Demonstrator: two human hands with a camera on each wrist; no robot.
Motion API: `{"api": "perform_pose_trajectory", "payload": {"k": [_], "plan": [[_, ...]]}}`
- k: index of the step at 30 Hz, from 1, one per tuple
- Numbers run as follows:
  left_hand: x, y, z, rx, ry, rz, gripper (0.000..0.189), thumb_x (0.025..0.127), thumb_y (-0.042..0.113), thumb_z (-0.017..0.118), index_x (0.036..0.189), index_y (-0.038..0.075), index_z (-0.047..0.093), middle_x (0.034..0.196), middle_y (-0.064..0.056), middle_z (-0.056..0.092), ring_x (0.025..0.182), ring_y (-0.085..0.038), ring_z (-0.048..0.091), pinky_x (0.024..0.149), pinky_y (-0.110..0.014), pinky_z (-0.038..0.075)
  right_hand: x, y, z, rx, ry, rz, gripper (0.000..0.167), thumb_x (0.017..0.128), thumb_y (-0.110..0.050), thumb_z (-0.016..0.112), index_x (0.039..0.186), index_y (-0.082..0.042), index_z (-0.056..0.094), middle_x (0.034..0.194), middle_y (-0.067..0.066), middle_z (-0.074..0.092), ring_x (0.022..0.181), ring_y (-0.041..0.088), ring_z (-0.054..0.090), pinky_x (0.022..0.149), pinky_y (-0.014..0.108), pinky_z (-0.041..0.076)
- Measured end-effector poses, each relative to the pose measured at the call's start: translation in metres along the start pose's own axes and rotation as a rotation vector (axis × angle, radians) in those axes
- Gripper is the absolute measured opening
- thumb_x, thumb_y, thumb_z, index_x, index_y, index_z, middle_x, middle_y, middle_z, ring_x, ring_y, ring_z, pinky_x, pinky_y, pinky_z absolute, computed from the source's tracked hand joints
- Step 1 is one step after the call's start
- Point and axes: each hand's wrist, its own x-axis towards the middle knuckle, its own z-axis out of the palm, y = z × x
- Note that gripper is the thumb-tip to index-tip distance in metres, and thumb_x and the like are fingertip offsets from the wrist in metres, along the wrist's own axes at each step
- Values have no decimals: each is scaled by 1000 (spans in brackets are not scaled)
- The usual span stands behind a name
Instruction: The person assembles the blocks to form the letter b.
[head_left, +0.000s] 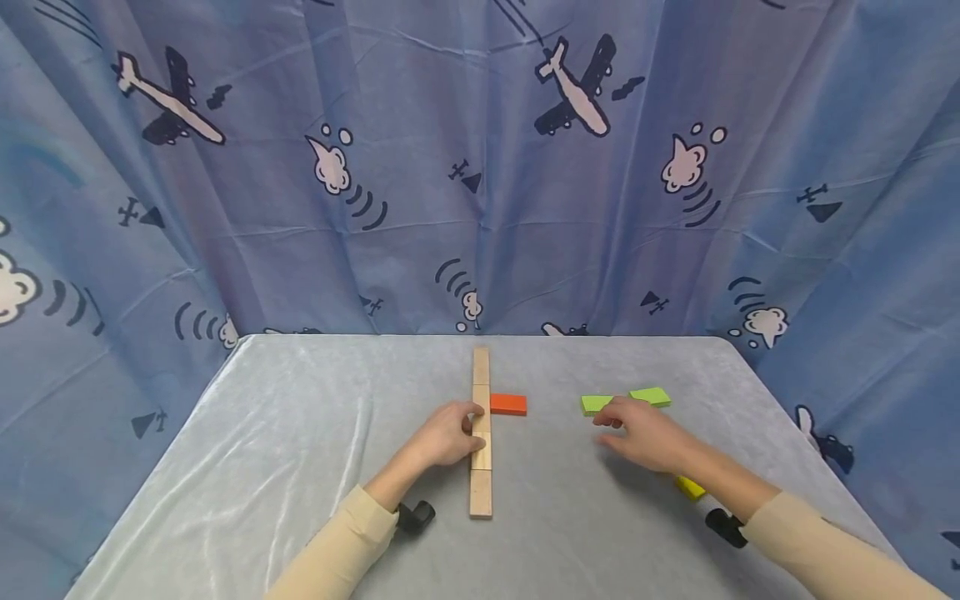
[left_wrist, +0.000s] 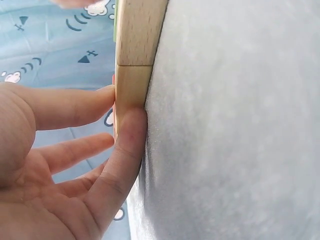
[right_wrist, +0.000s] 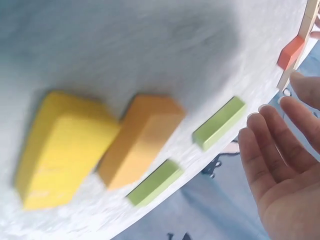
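Observation:
Several plain wooden blocks lie end to end in a straight row running away from me. My left hand touches the row near its middle; in the left wrist view its fingers rest along the side and edge of a wooden block. A red-orange block sticks out from the row's right side. Over the table at right, my right hand holds nothing, its fingers loosely bent. Just beyond it are two light green blocks, one nearer and one farther right.
A yellow block and an orange block lie side by side; in the head view the right forearm hides the orange one. Pale grey cloth covers the table. Behind it hangs a blue curtain printed with airplanes.

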Motion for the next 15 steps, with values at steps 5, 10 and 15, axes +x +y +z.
{"api": "perform_pose_trajectory", "payload": {"k": [5,10,15], "plan": [[-1,0,0,-4,-2,-9,48,89,10,76,133,1,62,99,-8,59,85,-20,53,72,-36,47,-16,11,-8,17,11,52,24,92,-15,75,113,-4,73,107,5,69,100,28,64,87,49,54],[-2,1,-2,-15,0,-8,47,88,10,77,132,1,62,98,-8,59,85,-20,53,71,-36,47,-30,23,-13,45,27,78,26,92,-18,75,114,-4,73,109,7,70,102,30,64,88,51,54],[-2,2,-3,-19,-4,-1,47,88,10,76,132,0,62,96,-8,58,83,-20,53,69,-34,46,-45,39,-16,56,54,109,26,91,-19,77,111,-4,73,108,7,69,100,29,64,86,50,55]]}}
